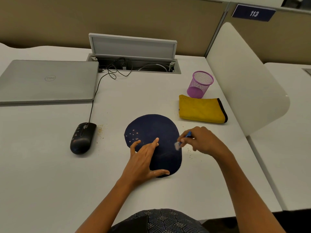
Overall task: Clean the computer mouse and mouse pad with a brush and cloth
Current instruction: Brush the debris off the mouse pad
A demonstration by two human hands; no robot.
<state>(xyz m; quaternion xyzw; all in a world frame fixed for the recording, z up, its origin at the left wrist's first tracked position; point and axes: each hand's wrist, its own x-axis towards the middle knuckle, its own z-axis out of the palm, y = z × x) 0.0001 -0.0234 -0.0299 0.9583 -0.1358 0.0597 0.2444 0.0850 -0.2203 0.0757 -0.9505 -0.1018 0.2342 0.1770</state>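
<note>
Brushing the mouse pad (151, 130) is the step in hand: the left hand (143, 162), fingers spread, pins it near the desk's (50, 165) front edge while the right hand (204, 140) pinches the brush (182, 140) at the pad's right rim, and the next stroke probably has to sweep the crumbs off it.

Reading "113" in white italic digits on the dark blue sign (253, 13) sitting up top on the partition (218, 31). Also showing a round Dell logo, upside down from here, on the closed grey laptop (48, 79) lid. Nothing else legible.

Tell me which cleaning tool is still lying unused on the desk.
The yellow cloth, folded beside the purple mesh cup; the blue brush is in the right hand.
</note>
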